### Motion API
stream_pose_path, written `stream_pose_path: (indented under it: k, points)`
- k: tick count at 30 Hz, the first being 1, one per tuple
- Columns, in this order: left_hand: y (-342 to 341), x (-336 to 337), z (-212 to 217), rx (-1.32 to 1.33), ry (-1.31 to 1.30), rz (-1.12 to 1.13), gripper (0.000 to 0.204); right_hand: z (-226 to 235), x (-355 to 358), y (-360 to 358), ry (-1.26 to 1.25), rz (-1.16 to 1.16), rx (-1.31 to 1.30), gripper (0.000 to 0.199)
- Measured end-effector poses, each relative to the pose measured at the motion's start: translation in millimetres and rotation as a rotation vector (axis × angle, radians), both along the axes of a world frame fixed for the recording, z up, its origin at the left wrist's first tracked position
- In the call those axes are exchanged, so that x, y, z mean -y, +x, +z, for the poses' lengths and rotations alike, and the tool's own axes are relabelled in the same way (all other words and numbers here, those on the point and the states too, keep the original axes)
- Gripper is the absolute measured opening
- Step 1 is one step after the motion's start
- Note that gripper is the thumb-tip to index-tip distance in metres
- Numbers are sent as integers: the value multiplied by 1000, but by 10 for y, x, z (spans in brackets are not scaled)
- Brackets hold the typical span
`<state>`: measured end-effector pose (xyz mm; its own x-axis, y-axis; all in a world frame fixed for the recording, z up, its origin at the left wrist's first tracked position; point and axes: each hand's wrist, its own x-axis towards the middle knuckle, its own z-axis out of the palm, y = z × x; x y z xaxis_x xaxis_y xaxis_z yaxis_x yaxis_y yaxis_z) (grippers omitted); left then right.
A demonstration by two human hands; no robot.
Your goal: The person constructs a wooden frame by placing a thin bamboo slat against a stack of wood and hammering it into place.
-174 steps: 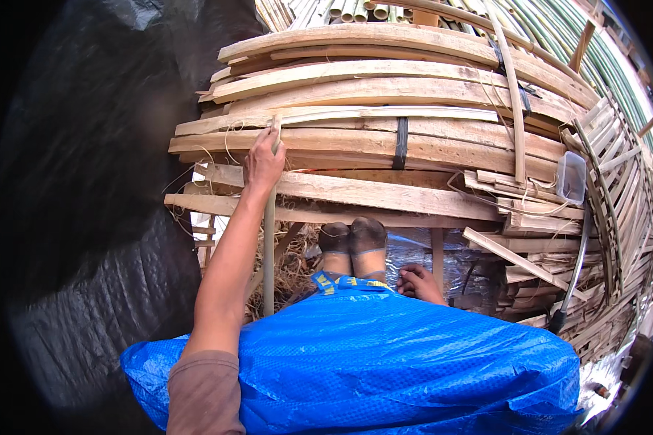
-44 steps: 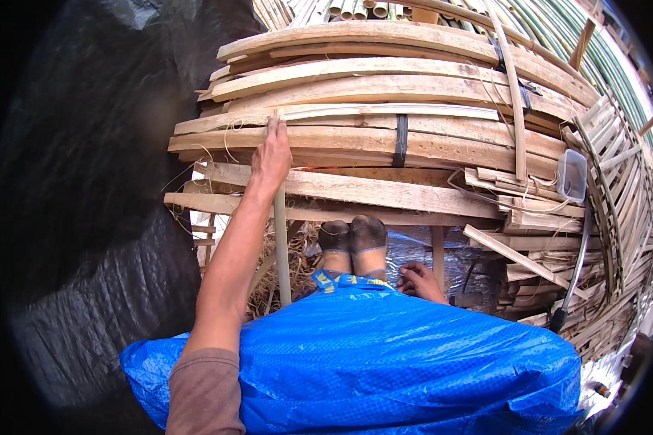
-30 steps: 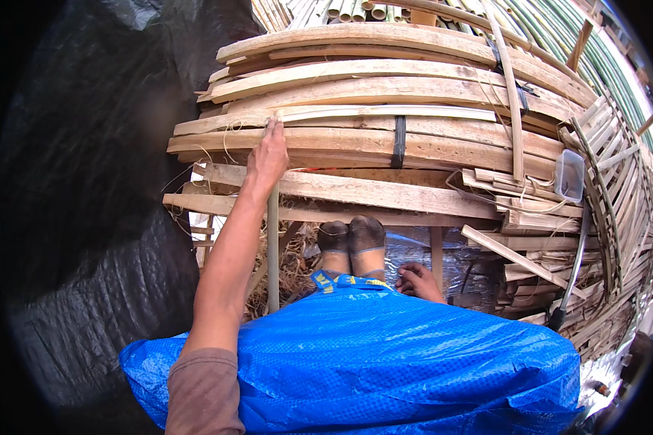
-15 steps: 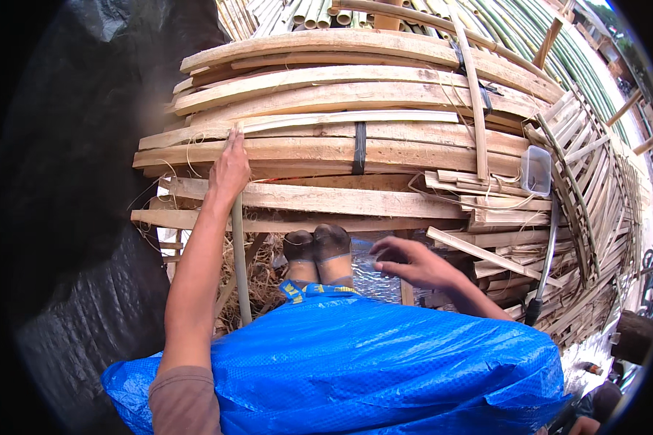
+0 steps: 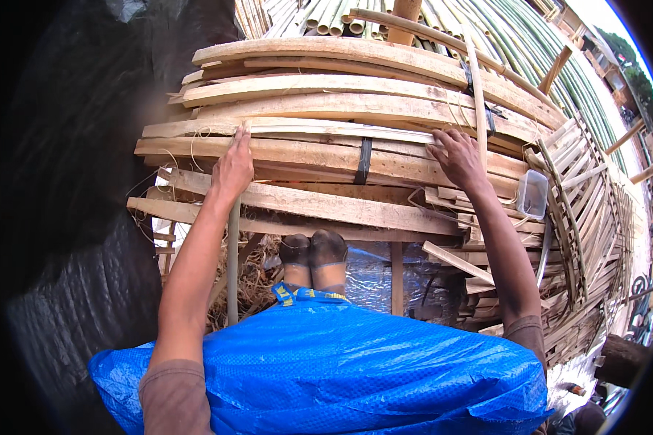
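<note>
Holds a thin upright stick (image 5: 233, 254) in the left hand (image 5: 233, 168), with the grip closed around its upper part, just below the tip. Presses this stick against the near edge of a stack of planks (image 5: 305, 205), so that stick and wood touch there. Lays the right hand (image 5: 457, 158) flat on top of the same stack, further along, with the fingers spread and nothing clamped between them. Looks, by judgement, like a moment of steadying: one hand fixes the stick in place, the other leans on the wood for balance.

Shows a black strap (image 5: 363, 161) around the middle planks, between the two hands. Shows also a small clear plastic box (image 5: 532, 193) on the stack, beyond the right hand. Finds two feet (image 5: 313, 250) below the planks, side by side, next to some dry fibres (image 5: 257, 279) at the foot of the stick. Covers the lap with a blue plastic sheet (image 5: 341, 370). Has green bamboo poles (image 5: 442, 29) behind the stack and a black sheet (image 5: 72, 181) on the left.

Calls, for any next move with the stick, for a firm left grip and a steady right palm, since the curved planks may shift.
</note>
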<state>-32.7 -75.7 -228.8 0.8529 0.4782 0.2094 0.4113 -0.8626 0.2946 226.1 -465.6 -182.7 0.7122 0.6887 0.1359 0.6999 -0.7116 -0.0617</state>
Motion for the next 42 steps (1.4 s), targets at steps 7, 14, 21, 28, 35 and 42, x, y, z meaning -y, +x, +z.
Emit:
stream_pose_path:
  k: [7,14,21,28,35,42]
  points:
    - [-3,-29,3,-13,-25,-4,45,-137,121,39,180,139,179,33]
    - [0,-82,-93,83,53,-78,45,-191,272,71,103,218,335,32]
    - [88,-83,-71,70,54,-95,44,-201,371,-2,71,195,408,39]
    - [337,48,37,40,40,-142,43,-192,622,11,78,120,366,35]
    - [621,161,52,-3,43,-178,46,-139,803,107,123,91,328,33]
    - [721,84,-61,2,81,-218,47,-109,745,166,165,42,302,33]
